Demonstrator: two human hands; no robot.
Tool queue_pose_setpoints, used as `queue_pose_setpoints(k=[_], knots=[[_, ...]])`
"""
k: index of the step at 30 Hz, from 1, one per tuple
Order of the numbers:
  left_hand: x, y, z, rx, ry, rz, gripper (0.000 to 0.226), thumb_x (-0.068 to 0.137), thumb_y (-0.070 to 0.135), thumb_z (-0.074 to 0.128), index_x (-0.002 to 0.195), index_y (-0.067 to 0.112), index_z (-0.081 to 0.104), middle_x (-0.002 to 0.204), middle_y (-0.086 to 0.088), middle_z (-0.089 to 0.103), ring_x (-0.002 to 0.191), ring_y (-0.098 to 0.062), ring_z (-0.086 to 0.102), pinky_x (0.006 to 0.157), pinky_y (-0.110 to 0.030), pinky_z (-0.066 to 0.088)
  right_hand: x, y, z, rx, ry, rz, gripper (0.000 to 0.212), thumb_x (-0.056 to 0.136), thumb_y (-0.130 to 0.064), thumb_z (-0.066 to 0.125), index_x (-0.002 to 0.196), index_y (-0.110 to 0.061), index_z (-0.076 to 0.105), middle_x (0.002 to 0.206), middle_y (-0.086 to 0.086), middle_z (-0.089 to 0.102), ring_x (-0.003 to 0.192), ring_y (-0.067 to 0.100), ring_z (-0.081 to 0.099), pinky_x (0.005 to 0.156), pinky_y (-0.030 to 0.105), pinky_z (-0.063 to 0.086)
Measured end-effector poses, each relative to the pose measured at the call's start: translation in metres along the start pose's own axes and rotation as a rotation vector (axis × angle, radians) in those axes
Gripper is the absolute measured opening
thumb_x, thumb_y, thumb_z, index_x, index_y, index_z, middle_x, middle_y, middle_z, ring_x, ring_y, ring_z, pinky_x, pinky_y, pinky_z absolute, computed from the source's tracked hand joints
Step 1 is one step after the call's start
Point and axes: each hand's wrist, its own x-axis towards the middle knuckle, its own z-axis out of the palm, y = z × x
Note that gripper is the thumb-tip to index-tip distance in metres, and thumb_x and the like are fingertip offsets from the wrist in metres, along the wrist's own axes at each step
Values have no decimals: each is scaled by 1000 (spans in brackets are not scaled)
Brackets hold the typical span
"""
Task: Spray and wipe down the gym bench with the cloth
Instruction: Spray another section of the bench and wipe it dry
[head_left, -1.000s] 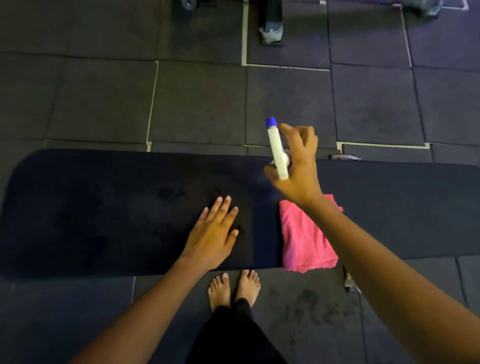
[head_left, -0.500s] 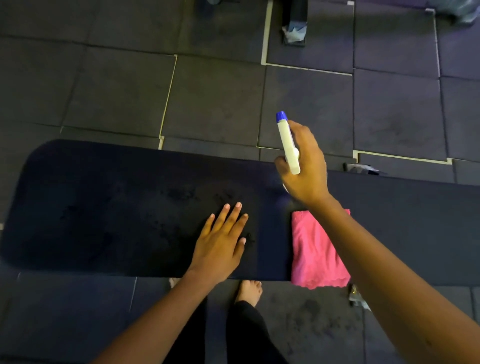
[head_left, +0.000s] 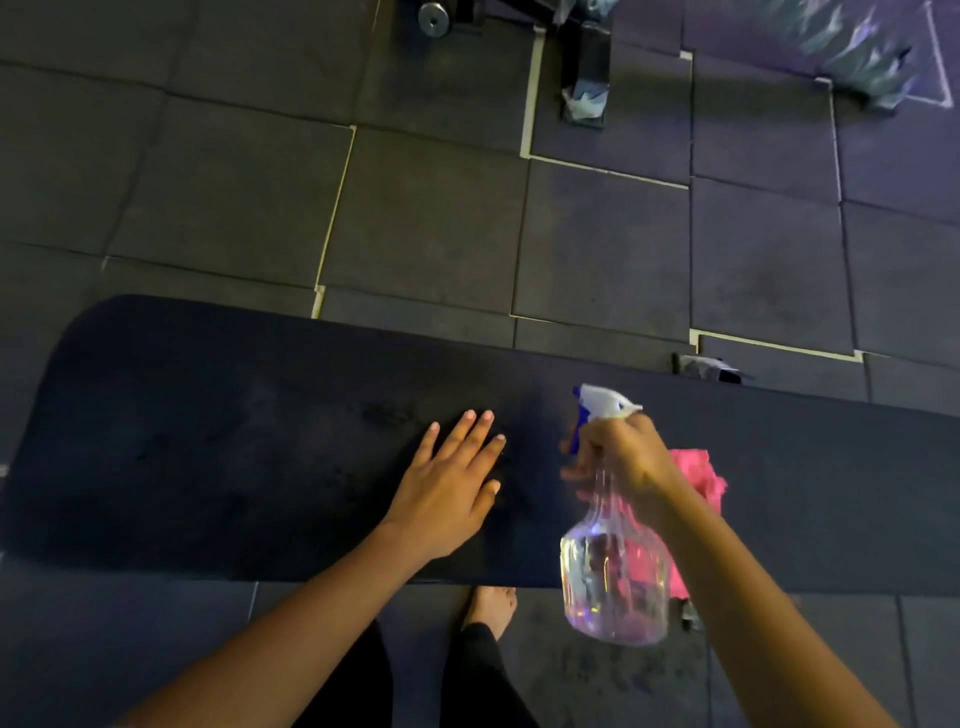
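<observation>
bench pad (head_left: 208, 441): dark matt covering; dull, mottled scuff patches toward the middle.
spray bottle (head_left: 615, 592): clear plastic, glossy, bright glints across the body.
trigger head (head_left: 608, 406): opaque white and blue plastic, smooth.
cloth (head_left: 701, 475): pink fabric, soft, crumpled, matt.
floor tiles (head_left: 426, 218): grey, matt, grainy, rubber-like; pale seams.

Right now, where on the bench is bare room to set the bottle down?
Free: bench left of the left hand, to its rounded end; also right of the pink cloth. Crowded: the middle, with right hand holding the spray bottle.
</observation>
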Motion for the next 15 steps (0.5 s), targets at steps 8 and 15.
queue_pose_setpoints(k=[8,15], knots=[[-2,-51,6,100,45,164,55,99,48,21,152,37,8,162,7,-5,150,-15,-6,120,-49,0,14,15,64,32,231,55,36,49,-8,47,76,-17,69,45,9,54,36,23,51,45,32,48],[-19,-150,-31,45,178,-184,54,99,50,27,151,40,16,163,9,3,150,-15,4,118,-54,5,14,-16,168,-149,64,21,40,46,-8,47,76,-19,71,44,4,56,35,24,49,43,31,48]])
